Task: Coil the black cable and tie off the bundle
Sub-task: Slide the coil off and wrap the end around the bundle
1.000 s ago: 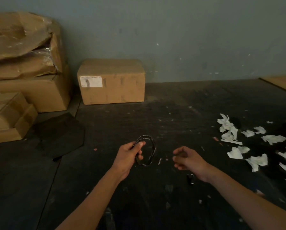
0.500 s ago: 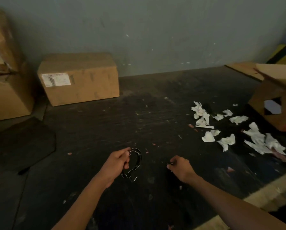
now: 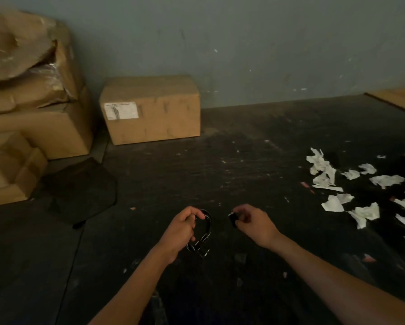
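The black cable (image 3: pixel 207 227) is wound into a small loop that hangs above the dark floor. My left hand (image 3: pixel 181 227) grips the top and left side of the coil, and the loop's lower end (image 3: pixel 198 248) looks pinched together with a short end sticking out. My right hand (image 3: pixel 252 222) is a little to the right, apart from the coil, its fingers pinched on a small black piece (image 3: pixel 232 218). What that piece is, and whether it joins the cable, I cannot tell in the dim light.
A labelled cardboard box (image 3: pixel 151 109) stands against the grey wall. Stacked, torn boxes (image 3: pixel 30 90) fill the left side, with a dark flat sheet (image 3: pixel 79 190) in front. Torn white paper scraps (image 3: pixel 351 191) litter the floor at the right.
The view swung right, then back left. My left hand kept hold of the coil throughout. My right hand reached down to the floor and now holds a small black piece raised beside the coil.
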The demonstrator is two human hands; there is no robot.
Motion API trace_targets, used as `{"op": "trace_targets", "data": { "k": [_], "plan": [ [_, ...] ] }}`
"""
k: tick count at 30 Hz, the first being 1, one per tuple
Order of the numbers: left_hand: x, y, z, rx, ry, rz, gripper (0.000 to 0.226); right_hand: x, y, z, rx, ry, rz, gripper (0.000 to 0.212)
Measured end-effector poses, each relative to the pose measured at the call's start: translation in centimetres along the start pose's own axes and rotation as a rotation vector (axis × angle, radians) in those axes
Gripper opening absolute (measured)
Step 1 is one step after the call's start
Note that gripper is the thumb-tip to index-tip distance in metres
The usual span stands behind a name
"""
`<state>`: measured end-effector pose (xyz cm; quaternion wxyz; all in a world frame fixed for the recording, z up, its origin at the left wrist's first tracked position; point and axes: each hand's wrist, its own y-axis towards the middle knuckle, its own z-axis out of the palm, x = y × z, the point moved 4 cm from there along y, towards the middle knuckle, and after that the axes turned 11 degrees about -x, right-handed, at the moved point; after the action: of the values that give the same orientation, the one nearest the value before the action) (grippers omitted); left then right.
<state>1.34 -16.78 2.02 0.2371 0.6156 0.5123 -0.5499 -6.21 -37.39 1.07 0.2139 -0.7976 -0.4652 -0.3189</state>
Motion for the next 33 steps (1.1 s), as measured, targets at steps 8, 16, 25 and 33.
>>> {"op": "trace_targets", "data": {
  "k": [8, 16, 25, 33],
  "plan": [
    [-2.5, -0.5, -0.9, -0.063, -0.149, 0.050, 0.035, 9.4, -0.9, -0.2, -0.035, 0.150, -0.332, 0.032],
    [-4.0, -0.9, -2.5, -0.084, -0.159, 0.143, 0.031, 11.5, -0.9, -0.1, -0.027, 0.202, -0.424, 0.027],
    [-4.3, -0.6, -3.1, -0.131, -0.191, 0.110, 0.029, 12.4, -1.4, -0.6, -0.044, 0.276, -0.519, 0.015],
    [-4.0, 0.6, -4.7, -0.247, -0.163, 0.110, 0.030, 12.4, -2.1, -0.3, 0.122, 0.453, -0.402, 0.006]
  ]
}}
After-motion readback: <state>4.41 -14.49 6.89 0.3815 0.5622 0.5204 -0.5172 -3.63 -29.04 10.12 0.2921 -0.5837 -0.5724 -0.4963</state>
